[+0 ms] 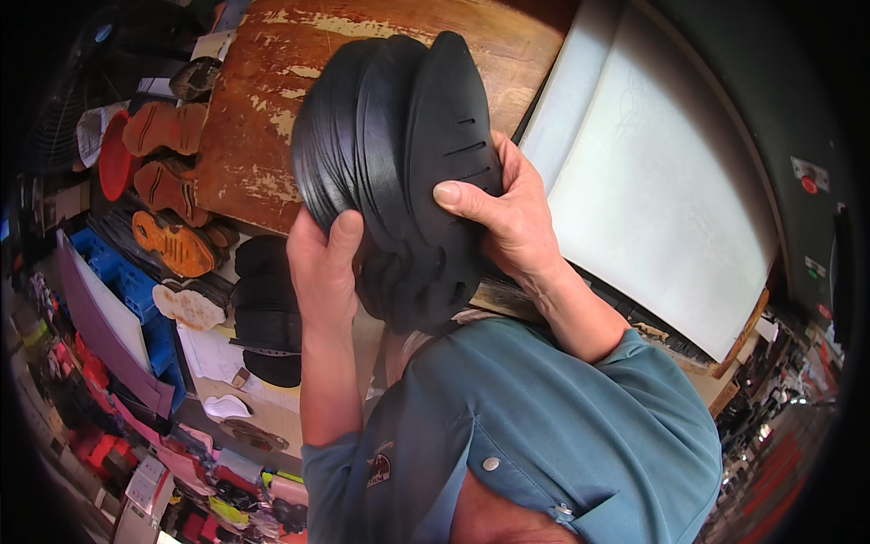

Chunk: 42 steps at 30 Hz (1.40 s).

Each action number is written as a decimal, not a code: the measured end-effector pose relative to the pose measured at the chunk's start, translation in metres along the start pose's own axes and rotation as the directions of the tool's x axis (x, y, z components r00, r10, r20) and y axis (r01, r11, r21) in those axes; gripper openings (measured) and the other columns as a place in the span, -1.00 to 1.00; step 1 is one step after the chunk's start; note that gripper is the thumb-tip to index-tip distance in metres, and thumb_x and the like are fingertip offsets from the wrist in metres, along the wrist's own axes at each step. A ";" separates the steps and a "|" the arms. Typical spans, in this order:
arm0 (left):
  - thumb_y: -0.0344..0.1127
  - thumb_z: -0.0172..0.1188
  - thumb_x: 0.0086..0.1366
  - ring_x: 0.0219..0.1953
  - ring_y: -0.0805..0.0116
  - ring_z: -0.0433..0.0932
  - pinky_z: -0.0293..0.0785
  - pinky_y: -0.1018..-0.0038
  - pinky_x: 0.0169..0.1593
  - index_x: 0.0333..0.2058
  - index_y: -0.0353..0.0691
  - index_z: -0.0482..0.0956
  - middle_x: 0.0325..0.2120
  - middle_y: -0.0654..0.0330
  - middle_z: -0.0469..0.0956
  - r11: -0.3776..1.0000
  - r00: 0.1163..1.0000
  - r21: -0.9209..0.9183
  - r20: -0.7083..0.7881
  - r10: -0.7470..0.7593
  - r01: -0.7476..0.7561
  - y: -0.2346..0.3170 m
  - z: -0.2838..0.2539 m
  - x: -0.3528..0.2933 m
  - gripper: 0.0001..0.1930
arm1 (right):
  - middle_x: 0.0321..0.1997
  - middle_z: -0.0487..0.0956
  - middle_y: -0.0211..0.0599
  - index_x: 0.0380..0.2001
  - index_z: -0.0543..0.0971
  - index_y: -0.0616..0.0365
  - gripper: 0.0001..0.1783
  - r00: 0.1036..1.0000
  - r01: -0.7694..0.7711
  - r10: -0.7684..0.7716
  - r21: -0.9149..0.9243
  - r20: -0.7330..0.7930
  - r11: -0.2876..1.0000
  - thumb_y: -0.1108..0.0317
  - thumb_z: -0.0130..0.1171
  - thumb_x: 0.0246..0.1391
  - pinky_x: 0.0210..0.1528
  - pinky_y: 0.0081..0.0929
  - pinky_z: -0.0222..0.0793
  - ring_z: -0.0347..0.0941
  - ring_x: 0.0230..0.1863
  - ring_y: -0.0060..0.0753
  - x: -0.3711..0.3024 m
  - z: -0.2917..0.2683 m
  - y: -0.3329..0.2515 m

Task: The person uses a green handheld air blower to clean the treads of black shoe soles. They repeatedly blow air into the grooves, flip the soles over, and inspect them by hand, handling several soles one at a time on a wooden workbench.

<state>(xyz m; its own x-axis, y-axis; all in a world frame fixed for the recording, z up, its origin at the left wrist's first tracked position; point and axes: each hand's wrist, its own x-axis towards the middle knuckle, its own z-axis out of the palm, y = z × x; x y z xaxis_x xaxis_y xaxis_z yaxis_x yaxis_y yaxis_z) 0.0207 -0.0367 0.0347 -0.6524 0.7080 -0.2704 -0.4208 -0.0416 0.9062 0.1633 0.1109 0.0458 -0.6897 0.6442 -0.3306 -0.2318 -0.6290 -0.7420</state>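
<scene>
Between my two hands is a thick stack of black shoe soles (390, 136), thin and flexible, fanned apart into groups. The outermost sole on the right has several short slits across it. My left hand (328, 258) grips the stack at its lower left edge, thumb up along the side. My right hand (512, 213) holds the right side, its thumb pressed on the face of the outermost sole and its fingers mostly hidden behind. The stack is held up in front of a worn brown wooden board (245, 136).
To the right lies a large white panel (671, 181) beside a dark machine with a red button (809, 184). Brown sole pieces (168, 127), an orange sole (172, 243) and more black soles (265, 308) lie at the left. Beyond them is a blue crate (127, 281).
</scene>
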 end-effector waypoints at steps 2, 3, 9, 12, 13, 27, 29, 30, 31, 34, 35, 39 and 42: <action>-0.14 0.40 0.47 0.02 0.46 0.60 0.48 0.48 0.18 0.19 -0.42 0.55 0.04 0.17 0.66 0.999 0.999 -0.045 0.040 -0.026 0.028 0.000 -0.001 0.002 -0.49 | 0.07 0.68 -0.29 0.18 0.51 0.31 -0.43 0.999 0.037 -0.037 -0.010 -0.002 0.999 0.46 0.51 0.14 0.18 -0.38 0.56 0.62 0.06 -0.44 -0.004 -0.003 0.000; -0.15 0.39 0.48 0.02 0.45 0.60 0.48 0.48 0.19 0.19 -0.42 0.54 0.05 0.17 0.66 0.999 0.999 -0.018 0.033 -0.033 0.033 -0.001 -0.002 0.002 -0.50 | 0.06 0.69 -0.30 0.16 0.53 0.29 -0.46 1.000 0.005 -0.004 0.028 -0.026 1.000 0.47 0.50 0.16 0.18 -0.38 0.57 0.63 0.05 -0.45 -0.006 -0.006 0.001; -0.20 0.23 0.57 0.21 0.28 0.59 0.41 0.33 0.35 0.32 -0.42 0.46 0.21 0.06 0.61 0.998 0.991 -0.009 0.123 0.059 -0.059 -0.009 -0.005 -0.010 -0.49 | 0.05 0.71 -0.33 0.15 0.59 0.18 -0.59 0.991 -0.123 0.135 0.349 -0.010 0.929 0.47 0.41 0.25 0.19 -0.35 0.58 0.65 0.05 -0.46 -0.020 -0.025 0.013; -0.20 0.25 0.56 0.24 0.25 0.58 0.38 0.30 0.39 0.33 -0.40 0.46 0.22 0.05 0.60 0.992 0.987 -0.091 0.124 0.103 -0.092 -0.012 -0.008 -0.018 -0.48 | 0.08 0.71 -0.33 0.18 0.59 0.14 -0.59 0.995 -0.086 0.102 0.427 -0.015 0.900 0.43 0.38 0.30 0.21 -0.31 0.59 0.66 0.08 -0.41 -0.029 -0.031 0.014; -0.20 0.27 0.54 0.25 0.24 0.57 0.37 0.29 0.40 0.34 -0.39 0.45 0.24 0.05 0.60 0.987 0.986 -0.119 0.120 0.119 -0.105 -0.014 -0.009 -0.020 -0.47 | 0.09 0.71 -0.33 0.20 0.59 0.13 -0.59 0.996 -0.057 0.082 0.445 -0.038 0.894 0.42 0.37 0.31 0.22 -0.28 0.59 0.66 0.09 -0.39 -0.031 -0.033 0.013; -0.15 0.52 0.34 0.10 0.31 0.63 0.50 0.36 0.27 0.24 -0.38 0.52 0.11 0.12 0.66 0.973 0.994 -0.204 -0.008 0.113 -0.112 -0.017 -0.005 -0.042 -0.37 | 0.32 0.59 -0.09 0.37 0.45 0.21 -0.44 0.995 -0.104 0.086 0.562 0.058 0.821 0.25 0.27 0.41 0.46 0.08 0.43 0.52 0.36 -0.06 -0.042 -0.056 0.006; -0.21 0.51 0.35 0.08 0.36 0.64 0.50 0.40 0.26 0.22 -0.38 0.55 0.09 0.14 0.67 0.965 0.990 -0.228 0.016 0.138 -0.131 -0.013 0.001 -0.044 -0.43 | 0.21 0.65 -0.21 0.31 0.48 0.21 -0.45 0.990 -0.107 0.139 0.524 -0.021 0.845 0.33 0.35 0.33 0.41 -0.10 0.48 0.60 0.24 -0.20 -0.047 -0.045 -0.004; -0.25 0.48 0.37 0.07 0.40 0.63 0.49 0.43 0.24 0.20 -0.38 0.56 0.07 0.16 0.68 0.976 0.989 -0.168 0.029 0.143 -0.136 -0.011 0.005 -0.046 -0.47 | 0.20 0.64 -0.24 0.31 0.49 0.22 -0.44 0.993 -0.094 0.119 0.461 -0.025 0.883 0.33 0.38 0.31 0.39 -0.14 0.48 0.60 0.22 -0.25 -0.049 -0.037 -0.005; -0.30 0.46 0.39 0.06 0.43 0.62 0.48 0.46 0.23 0.19 -0.38 0.58 0.06 0.17 0.68 0.983 0.988 -0.112 0.038 0.150 -0.145 -0.011 0.009 -0.048 -0.52 | 0.20 0.64 -0.26 0.31 0.49 0.24 -0.42 0.995 -0.067 0.089 0.392 -0.039 0.917 0.33 0.40 0.30 0.37 -0.19 0.48 0.60 0.20 -0.30 -0.051 -0.030 -0.005; -0.38 0.34 0.47 0.09 0.40 0.61 0.45 0.45 0.27 0.22 -0.44 0.55 0.11 0.12 0.66 0.975 0.975 0.046 0.059 0.214 -0.217 -0.010 0.018 -0.054 -0.57 | 0.12 0.66 -0.29 0.25 0.52 0.24 -0.44 0.996 -0.036 0.042 0.073 -0.076 0.997 0.43 0.47 0.23 0.25 -0.35 0.52 0.59 0.12 -0.43 -0.053 -0.019 -0.007; -0.40 0.29 0.50 0.12 0.37 0.61 0.44 0.43 0.30 0.25 -0.47 0.53 0.14 0.09 0.65 0.964 0.968 0.096 0.069 0.242 -0.248 -0.011 0.020 -0.055 -0.57 | 0.11 0.66 -0.28 0.24 0.52 0.24 -0.45 0.999 0.033 -0.028 0.103 -0.044 0.994 0.44 0.47 0.23 0.22 -0.36 0.55 0.61 0.10 -0.42 -0.053 -0.019 -0.006; -0.30 0.23 0.57 0.17 0.35 0.59 0.45 0.40 0.30 0.30 -0.44 0.48 0.18 0.08 0.61 0.977 0.977 0.023 -0.018 0.211 -0.211 -0.015 0.021 -0.059 -0.54 | 0.11 0.67 -0.24 0.24 0.52 0.24 -0.49 0.994 0.033 -0.009 0.218 -0.110 0.975 0.42 0.42 0.28 0.18 -0.31 0.60 0.64 0.07 -0.36 -0.057 -0.033 0.005; -0.21 0.24 0.57 0.22 0.27 0.58 0.45 0.34 0.34 0.32 -0.40 0.46 0.23 0.06 0.60 0.966 0.971 -0.108 -0.057 0.232 -0.237 -0.014 0.016 -0.063 -0.51 | 0.25 0.63 -0.06 0.33 0.46 0.30 -0.48 0.999 0.006 0.008 0.293 -0.049 0.956 0.33 0.25 0.40 0.41 0.07 0.50 0.59 0.29 -0.07 -0.058 -0.056 0.011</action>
<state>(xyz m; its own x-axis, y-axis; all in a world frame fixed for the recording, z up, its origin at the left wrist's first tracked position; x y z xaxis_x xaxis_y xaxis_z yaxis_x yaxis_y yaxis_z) 0.0781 -0.0691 0.0444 -0.7670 0.6377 -0.0710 -0.3197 -0.2840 0.9040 0.2387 0.0912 0.0242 -0.6576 0.6592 -0.3648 -0.4269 -0.7250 -0.5405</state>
